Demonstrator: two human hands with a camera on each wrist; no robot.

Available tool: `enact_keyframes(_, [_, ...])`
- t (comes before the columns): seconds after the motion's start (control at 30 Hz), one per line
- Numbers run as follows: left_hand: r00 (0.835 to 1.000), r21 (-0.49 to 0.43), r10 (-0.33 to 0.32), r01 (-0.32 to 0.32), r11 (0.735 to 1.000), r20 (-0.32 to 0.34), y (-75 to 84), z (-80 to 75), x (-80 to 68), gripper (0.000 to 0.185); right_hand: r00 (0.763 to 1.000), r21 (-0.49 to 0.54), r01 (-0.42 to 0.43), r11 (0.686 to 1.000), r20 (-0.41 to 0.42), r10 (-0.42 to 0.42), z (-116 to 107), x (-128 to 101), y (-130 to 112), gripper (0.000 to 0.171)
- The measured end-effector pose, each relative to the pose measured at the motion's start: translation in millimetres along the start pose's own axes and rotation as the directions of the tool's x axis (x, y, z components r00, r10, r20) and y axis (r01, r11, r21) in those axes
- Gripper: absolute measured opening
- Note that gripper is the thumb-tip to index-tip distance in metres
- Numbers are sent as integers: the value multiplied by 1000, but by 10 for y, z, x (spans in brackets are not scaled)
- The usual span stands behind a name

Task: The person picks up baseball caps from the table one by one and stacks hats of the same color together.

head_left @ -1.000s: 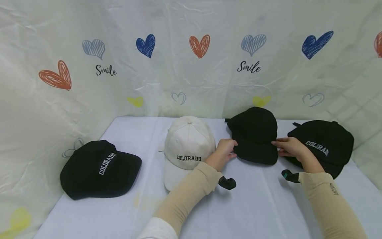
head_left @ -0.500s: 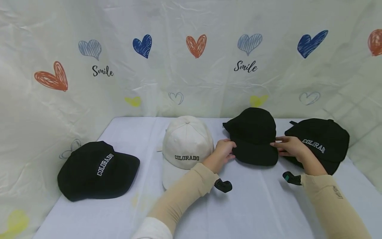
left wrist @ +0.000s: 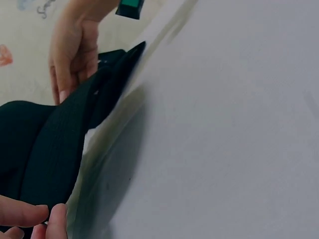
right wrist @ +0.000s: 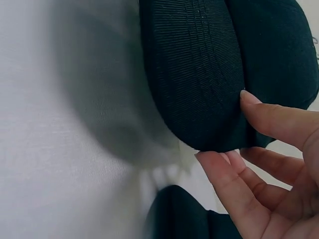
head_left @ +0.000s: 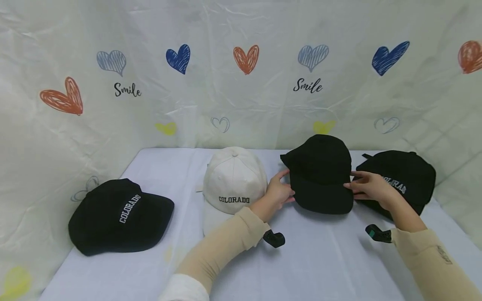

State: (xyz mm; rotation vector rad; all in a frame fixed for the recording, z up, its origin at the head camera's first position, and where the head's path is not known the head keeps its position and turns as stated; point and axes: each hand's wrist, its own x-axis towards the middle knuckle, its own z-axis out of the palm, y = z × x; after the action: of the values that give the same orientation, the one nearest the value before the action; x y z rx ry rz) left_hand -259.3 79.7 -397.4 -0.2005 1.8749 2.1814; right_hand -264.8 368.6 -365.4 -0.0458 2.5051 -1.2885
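A plain black baseball cap [head_left: 321, 161] stands toward the back right in the head view, its brim facing me. My left hand [head_left: 276, 193] pinches the brim's left side; in the left wrist view, the thumb and fingertips [left wrist: 57, 221] meet at its corner. My right hand [head_left: 370, 188] holds the opposite side. Its thumb [right wrist: 279, 119] lies on top near the crown seam, with fingers below the edge in the right wrist view. A shadow [right wrist: 104, 99] falls under the brim, which hangs above the cloth. The cap's back is hidden.
A white COLORADO cap [head_left: 233, 175] sits left of my left hand, partly behind that forearm. Another black COLORADO cap [head_left: 408, 175] lies behind my right hand. A third lettered cap, black [head_left: 105, 221], is at far left. White cloth [head_left: 312, 259] covers the table.
The plain cap has moved slightly right and toward me, its brim lower in view. My left index finger has stretched upward along its side. The head view has turned slightly right.
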Motion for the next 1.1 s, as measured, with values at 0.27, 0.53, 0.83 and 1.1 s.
enact_keyframes(0.27, [1000, -5, 6, -6, 1000, 15, -12, 14, -109, 83, 1000, 42, 23, 999, -4, -22, -37, -174, 6, 79])
enact_keyframes(0.53, [999, 32, 16, -17, 999, 49, -67, -29, -231, 82, 999, 126, 45, 991, -4, -45, -12, -322, 111, 78])
enact_keyframes(0.83, [999, 47, 24, -26, 999, 37, -244, -84, -331, 80, 1000, 138, 27, 990, 1, -28, 129, -420, 199, 81])
enact_keyframes(1.1, [998, 31, -24, 22, 999, 63, -235, -32, -419, 81, 1000, 94, 9, 995, 3, -9, 84, -524, 231, 81])
